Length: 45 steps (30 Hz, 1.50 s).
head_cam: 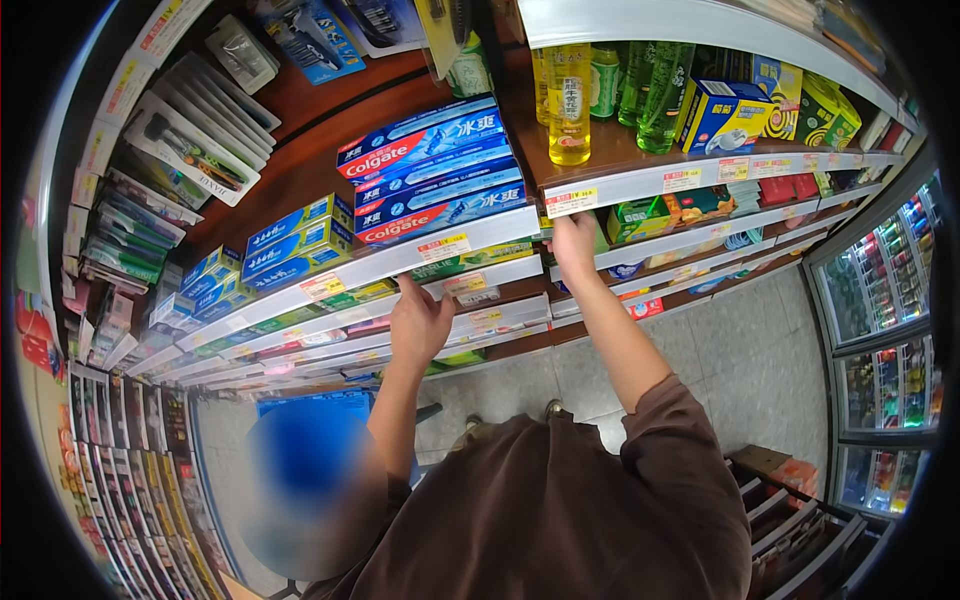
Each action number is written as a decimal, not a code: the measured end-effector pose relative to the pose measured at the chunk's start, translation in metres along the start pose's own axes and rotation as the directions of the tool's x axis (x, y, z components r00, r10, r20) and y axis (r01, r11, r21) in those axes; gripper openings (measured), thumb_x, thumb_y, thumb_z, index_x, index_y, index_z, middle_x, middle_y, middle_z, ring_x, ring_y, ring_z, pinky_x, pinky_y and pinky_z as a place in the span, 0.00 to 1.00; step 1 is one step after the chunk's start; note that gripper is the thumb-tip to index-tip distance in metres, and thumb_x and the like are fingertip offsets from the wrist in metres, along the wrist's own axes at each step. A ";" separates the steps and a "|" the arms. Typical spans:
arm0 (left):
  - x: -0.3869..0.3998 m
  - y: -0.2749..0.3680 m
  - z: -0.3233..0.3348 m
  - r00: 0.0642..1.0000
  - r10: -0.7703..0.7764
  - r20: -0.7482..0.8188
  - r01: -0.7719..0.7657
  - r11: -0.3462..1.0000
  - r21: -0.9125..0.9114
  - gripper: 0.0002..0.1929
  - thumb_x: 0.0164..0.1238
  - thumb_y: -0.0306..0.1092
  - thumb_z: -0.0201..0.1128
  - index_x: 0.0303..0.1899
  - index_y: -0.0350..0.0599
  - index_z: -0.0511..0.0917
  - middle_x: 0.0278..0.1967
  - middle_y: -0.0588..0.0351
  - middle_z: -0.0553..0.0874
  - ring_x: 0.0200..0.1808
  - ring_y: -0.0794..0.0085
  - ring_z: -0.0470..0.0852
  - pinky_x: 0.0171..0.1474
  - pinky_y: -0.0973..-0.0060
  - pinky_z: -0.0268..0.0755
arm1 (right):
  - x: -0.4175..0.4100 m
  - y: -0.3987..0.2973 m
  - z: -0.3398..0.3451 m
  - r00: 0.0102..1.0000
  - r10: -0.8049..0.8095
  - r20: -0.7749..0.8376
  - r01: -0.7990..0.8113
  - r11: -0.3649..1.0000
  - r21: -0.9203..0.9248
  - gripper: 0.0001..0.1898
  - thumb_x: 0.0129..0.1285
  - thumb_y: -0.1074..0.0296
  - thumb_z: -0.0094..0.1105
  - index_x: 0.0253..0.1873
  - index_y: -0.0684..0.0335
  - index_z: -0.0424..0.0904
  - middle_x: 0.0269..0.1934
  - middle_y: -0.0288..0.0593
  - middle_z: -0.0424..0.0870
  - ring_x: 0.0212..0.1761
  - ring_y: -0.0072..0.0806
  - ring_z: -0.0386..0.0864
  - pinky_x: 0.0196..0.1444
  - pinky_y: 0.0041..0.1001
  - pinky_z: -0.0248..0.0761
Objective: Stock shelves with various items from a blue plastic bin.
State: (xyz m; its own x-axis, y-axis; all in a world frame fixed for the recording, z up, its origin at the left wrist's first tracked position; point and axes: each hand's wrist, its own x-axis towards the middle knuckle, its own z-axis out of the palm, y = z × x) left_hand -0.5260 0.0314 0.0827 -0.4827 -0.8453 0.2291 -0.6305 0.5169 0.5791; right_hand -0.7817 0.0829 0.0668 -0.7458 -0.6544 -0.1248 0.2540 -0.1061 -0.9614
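My left hand (421,321) reaches to the second shelf, its fingertips at the front of a green Darlie toothpaste box (480,261). The thumb stands apart from the fingers. Whether it grips the box I cannot tell. My right hand (574,251) is further right, under the price-label rail (622,188) of the neighbouring shelf. Its fingers are partly hidden by that rail, and what they touch is unclear. Above my left hand, Colgate toothpaste boxes (442,214) lie stacked on the upper shelf. A bottle of yellow liquid (569,112) stands above my right hand.
Blue and yellow-green toothpaste boxes (296,251) and packaged toothbrushes (124,240) fill the left side. Green bottles (664,97) and a blue-yellow carton (724,112) stand right. Glass-door coolers (874,285) line the far right. Something blurred and blue (311,450) is beside my left arm.
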 end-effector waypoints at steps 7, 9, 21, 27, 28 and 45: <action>-0.004 0.003 -0.002 0.996 -0.056 -0.076 0.053 0.998 -0.046 0.36 0.60 0.33 0.67 0.62 0.24 0.56 0.25 0.45 0.83 0.27 0.50 0.84 0.32 0.59 0.75 | -0.005 0.012 -0.019 0.940 -0.215 0.266 0.188 0.974 0.124 0.19 0.62 0.73 0.68 0.56 0.71 0.75 0.41 0.37 0.80 0.39 0.20 0.78 0.42 0.19 0.76; -0.005 0.004 -0.003 0.995 -0.065 -0.072 0.060 0.996 -0.061 0.30 0.61 0.34 0.66 0.56 0.25 0.59 0.24 0.44 0.83 0.27 0.47 0.83 0.32 0.57 0.75 | 0.006 0.023 -0.024 0.894 -0.309 0.324 0.266 0.949 0.170 0.18 0.59 0.73 0.71 0.53 0.68 0.77 0.38 0.35 0.78 0.39 0.20 0.78 0.46 0.21 0.75; -0.010 -0.008 0.000 0.996 -0.054 -0.073 0.049 0.996 -0.069 0.47 0.61 0.34 0.66 0.70 0.17 0.44 0.26 0.46 0.84 0.27 0.51 0.85 0.32 0.60 0.77 | 0.040 0.052 -0.007 0.908 -0.263 0.326 0.389 0.819 -0.421 0.28 0.54 0.67 0.70 0.60 0.72 0.75 0.53 0.54 0.83 0.55 0.42 0.81 0.59 0.34 0.72; -0.051 -0.012 -0.006 0.999 -0.035 0.024 0.037 0.996 -0.083 0.35 0.63 0.37 0.64 0.69 0.36 0.60 0.28 0.47 0.84 0.28 0.48 0.84 0.33 0.54 0.76 | 0.034 0.043 -0.021 0.874 -0.397 0.281 0.486 0.691 -0.535 0.32 0.54 0.61 0.72 0.61 0.71 0.74 0.57 0.57 0.81 0.61 0.46 0.78 0.65 0.40 0.68; -0.061 -0.010 -0.013 0.977 -0.105 0.188 0.127 0.986 -0.112 0.25 0.64 0.41 0.65 0.60 0.43 0.73 0.28 0.47 0.83 0.32 0.50 0.84 0.38 0.55 0.76 | 0.038 0.048 -0.030 0.873 -0.421 0.246 0.488 0.755 -0.438 0.33 0.52 0.63 0.75 0.62 0.71 0.74 0.56 0.54 0.82 0.59 0.41 0.79 0.65 0.37 0.68; -0.340 -0.388 -0.069 0.525 -0.841 0.135 0.834 0.539 0.117 0.18 0.63 0.46 0.63 0.46 0.42 0.81 0.36 0.42 0.88 0.42 0.48 0.87 0.47 0.55 0.78 | -0.302 0.168 0.128 0.273 0.495 0.825 0.497 0.662 -0.561 0.11 0.55 0.68 0.74 0.41 0.63 0.84 0.28 0.39 0.80 0.26 0.26 0.77 0.29 0.26 0.70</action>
State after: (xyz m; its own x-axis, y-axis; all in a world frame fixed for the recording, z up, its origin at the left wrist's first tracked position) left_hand -0.0752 0.1088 -0.1656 0.1947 -0.8598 -0.4721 -0.8135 -0.4105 0.4120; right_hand -0.4353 0.1672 -0.0256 0.4305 -0.8487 -0.3071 -0.5484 0.0243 -0.8359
